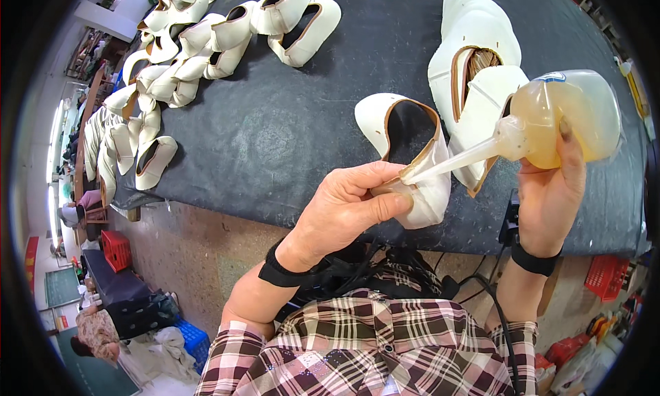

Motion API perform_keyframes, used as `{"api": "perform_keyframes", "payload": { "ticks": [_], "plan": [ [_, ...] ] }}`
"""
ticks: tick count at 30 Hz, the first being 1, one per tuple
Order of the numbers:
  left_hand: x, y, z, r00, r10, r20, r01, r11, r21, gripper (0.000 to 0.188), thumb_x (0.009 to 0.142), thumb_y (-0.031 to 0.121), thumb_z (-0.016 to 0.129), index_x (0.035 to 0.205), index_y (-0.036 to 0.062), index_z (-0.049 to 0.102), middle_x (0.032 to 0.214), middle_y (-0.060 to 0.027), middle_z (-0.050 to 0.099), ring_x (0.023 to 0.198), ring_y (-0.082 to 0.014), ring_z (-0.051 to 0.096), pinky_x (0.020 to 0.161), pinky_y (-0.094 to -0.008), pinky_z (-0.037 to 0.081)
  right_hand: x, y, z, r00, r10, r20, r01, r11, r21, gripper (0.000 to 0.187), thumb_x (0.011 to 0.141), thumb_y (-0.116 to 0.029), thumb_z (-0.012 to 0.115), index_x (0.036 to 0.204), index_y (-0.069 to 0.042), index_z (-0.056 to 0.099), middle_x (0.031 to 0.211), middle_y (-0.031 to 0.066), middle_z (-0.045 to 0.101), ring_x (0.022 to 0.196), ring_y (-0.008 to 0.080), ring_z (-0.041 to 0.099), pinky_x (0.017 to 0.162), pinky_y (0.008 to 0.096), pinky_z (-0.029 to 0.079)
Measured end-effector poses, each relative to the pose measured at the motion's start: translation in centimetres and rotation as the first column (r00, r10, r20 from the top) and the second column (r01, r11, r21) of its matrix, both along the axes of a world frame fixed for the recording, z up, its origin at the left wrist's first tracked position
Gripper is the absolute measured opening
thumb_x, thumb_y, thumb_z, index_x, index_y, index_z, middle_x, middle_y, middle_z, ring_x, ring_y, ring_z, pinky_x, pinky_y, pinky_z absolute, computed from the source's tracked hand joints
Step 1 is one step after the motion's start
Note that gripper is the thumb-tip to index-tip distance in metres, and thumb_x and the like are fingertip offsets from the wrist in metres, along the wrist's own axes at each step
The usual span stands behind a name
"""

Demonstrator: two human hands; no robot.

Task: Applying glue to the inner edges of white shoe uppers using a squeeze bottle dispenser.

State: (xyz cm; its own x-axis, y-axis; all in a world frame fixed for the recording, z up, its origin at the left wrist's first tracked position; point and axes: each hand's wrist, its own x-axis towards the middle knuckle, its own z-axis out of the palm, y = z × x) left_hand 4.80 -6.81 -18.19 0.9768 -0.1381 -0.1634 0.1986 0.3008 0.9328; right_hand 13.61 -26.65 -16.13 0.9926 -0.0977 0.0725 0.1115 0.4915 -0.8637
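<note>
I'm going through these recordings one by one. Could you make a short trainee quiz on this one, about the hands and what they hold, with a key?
1. True or false: the translucent plastic bottle of amber liquid is standing on the black-covered table.
2. Multiple choice: toward which side of the picture does its long tapered nozzle point? (a) top (b) left (c) right
3. Short answer: what does the left hand pinch by its edge?

Key
1. False; the right hand holds it up.
2. b
3. A white, brown-trimmed shoe upper.
</note>
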Motion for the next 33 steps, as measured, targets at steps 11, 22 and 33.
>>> {"api": "perform_keyframes", "payload": {
  "ticks": [11,22,33],
  "plan": [
    [0.4,-0.4,0.1,0.999,0.028,-0.034,-0.027,0.999,0.026,0.021,0.072,0.004,0.058,0.092,0.0011,0.054,0.072,0.0014,0.054,0.060,-0.0026,0.045,0.052,-0.0143,0.035,0.4,-0.6,-0.5,0.999,0.033,-0.029,-0.033,0.999,0.018,0.037,0.076,-0.018,0.053,0.108,-0.003,0.041,0.104,0.0088,0.047,0.095,0.0183,0.048,0.077,0.0335,0.043],
    [0.4,1.3,0.8,0.991,-0.095,-0.092,0.100,0.993,0.055,0.023,0.072,0.000,0.055,0.095,-0.0010,0.053,0.077,0.0010,0.055,0.069,-0.0043,0.049,0.062,-0.0173,0.040,0.7,-3.6,-0.8,0.927,0.366,-0.086,-0.257,0.784,0.566,0.050,0.076,-0.023,0.048,0.116,0.002,0.031,0.115,0.0196,0.038,0.103,0.0328,0.042,0.069,0.0401,0.049],
    [10.0,10.5,14.2,0.871,-0.219,0.439,-0.005,0.891,0.455,0.029,0.063,-0.004,0.059,0.091,-0.0006,0.056,0.076,-0.0059,0.058,0.069,-0.0113,0.056,0.057,-0.0197,0.044,-0.7,-2.7,-4.0,0.886,0.383,-0.262,-0.054,0.646,0.761,0.044,0.074,-0.031,0.051,0.108,-0.004,0.041,0.105,0.0169,0.046,0.095,0.0300,0.047,0.058,0.0348,0.050]
  ]
}}
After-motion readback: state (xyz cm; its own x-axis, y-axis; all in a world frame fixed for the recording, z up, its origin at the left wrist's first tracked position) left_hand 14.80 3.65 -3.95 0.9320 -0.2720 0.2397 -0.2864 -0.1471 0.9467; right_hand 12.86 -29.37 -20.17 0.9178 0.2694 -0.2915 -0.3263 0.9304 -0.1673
